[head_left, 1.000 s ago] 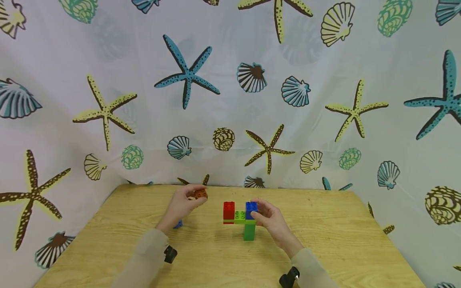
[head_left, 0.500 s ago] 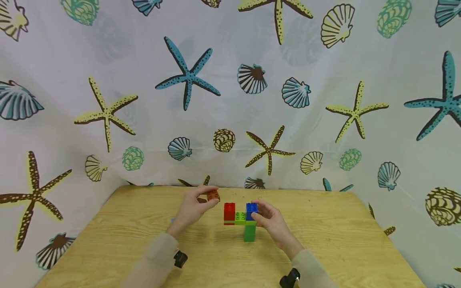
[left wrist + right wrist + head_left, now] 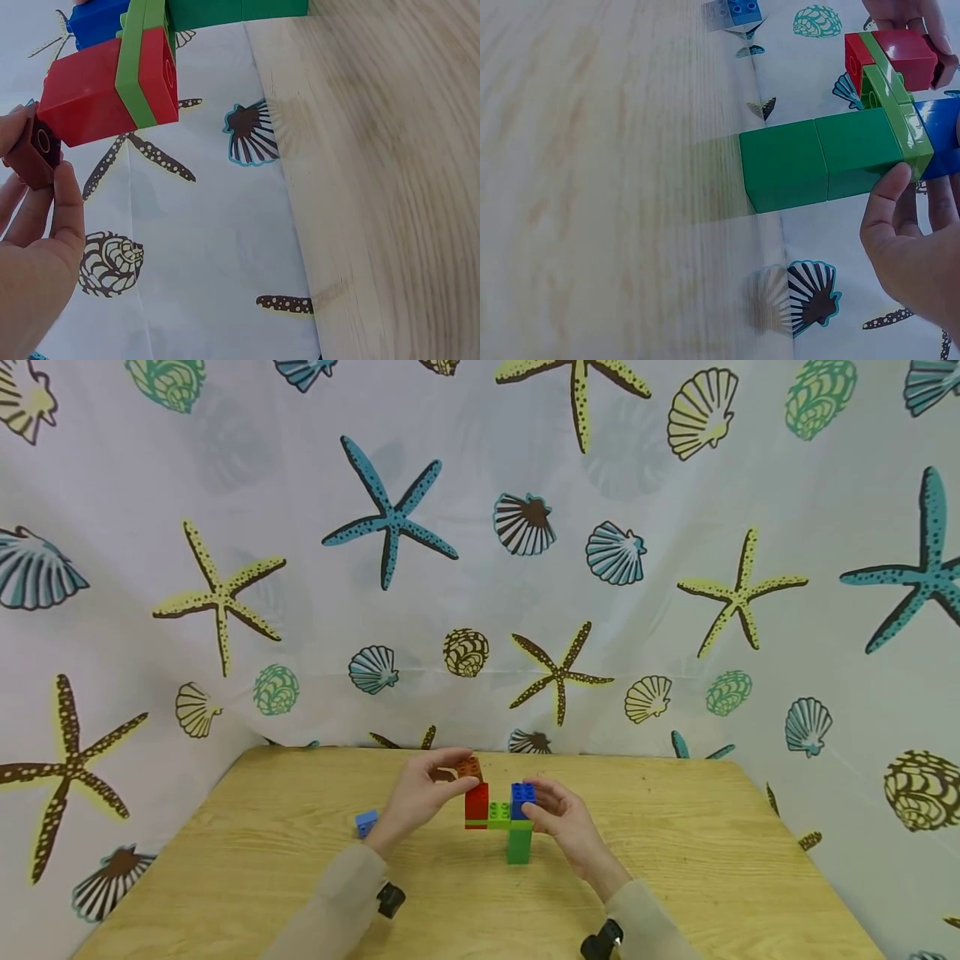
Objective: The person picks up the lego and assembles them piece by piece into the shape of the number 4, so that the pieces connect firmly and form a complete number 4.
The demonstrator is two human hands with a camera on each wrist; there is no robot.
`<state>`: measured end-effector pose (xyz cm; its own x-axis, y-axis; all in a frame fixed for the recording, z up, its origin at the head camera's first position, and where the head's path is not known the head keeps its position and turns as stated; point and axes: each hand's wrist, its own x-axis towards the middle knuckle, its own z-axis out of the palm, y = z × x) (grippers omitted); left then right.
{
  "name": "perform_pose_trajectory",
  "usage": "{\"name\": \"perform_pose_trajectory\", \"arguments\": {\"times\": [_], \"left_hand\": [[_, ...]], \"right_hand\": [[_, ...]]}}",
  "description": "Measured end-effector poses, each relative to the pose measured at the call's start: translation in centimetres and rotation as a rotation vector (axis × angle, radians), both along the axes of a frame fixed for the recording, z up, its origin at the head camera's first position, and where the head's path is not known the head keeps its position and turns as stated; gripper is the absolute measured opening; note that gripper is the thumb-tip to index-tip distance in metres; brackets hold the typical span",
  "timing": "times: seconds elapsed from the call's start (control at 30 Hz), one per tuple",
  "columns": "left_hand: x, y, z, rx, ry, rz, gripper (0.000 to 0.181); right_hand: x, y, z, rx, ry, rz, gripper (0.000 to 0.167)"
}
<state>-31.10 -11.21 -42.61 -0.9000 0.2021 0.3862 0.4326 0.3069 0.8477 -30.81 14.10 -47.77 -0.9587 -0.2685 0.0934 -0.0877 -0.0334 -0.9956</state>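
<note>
My left hand (image 3: 420,793) pinches an orange-brown toy building brick (image 3: 469,767) between thumb and fingers, tilted at the top of a red brick (image 3: 477,800). Whether the two bricks touch, I cannot tell. That red brick stands on the left end of a lime-green piece (image 3: 499,812), with a thinner red piece (image 3: 159,73) beneath. Under the right end are two stacked green bricks (image 3: 821,161), on the table. A blue brick (image 3: 522,800) tops that end. My right hand (image 3: 572,828) grips the structure there, thumb near the lime piece and fingers behind the blue brick.
A loose lighter-blue brick (image 3: 366,822) lies on the wooden table (image 3: 675,860), left of the structure, close to the left forearm. Behind the table's far edge hangs a white curtain (image 3: 480,585) printed with shells and starfish.
My left hand has carried the orange-brown brick rightward from the table's left side to the red brick's top, uncovering the loose blue brick. The right hand has stayed on the structure.
</note>
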Motion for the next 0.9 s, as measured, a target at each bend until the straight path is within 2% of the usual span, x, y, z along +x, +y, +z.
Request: {"name": "perform_pose_trajectory", "arguments": {"times": [0.2,0.37,0.47,0.7,0.9], "left_hand": [[0.2,0.9,0.3,0.040,-0.021,-0.027,0.045],[0.3,1.5,0.6,0.040,-0.024,-0.057,0.047],[0.3,1.9,0.6,0.022,-0.008,-0.065,0.047],[0.2,3.0,0.4,-0.067,0.085,-0.063,0.033],[0.6,3.8,0.7,-0.096,0.067,-0.090,0.029]], "right_hand": [[0.0,-0.1,0.1,0.004,-0.009,-0.002,0.054],[-0.1,-0.1,0.1,0.006,-0.009,-0.005,0.055],[0.0,-0.2,0.2,0.007,-0.008,-0.011,0.055],[0.0,-0.1,0.1,-0.001,-0.008,-0.011,0.053],[0.0,-0.1,0.1,0.012,0.000,0.004,0.057]]}}
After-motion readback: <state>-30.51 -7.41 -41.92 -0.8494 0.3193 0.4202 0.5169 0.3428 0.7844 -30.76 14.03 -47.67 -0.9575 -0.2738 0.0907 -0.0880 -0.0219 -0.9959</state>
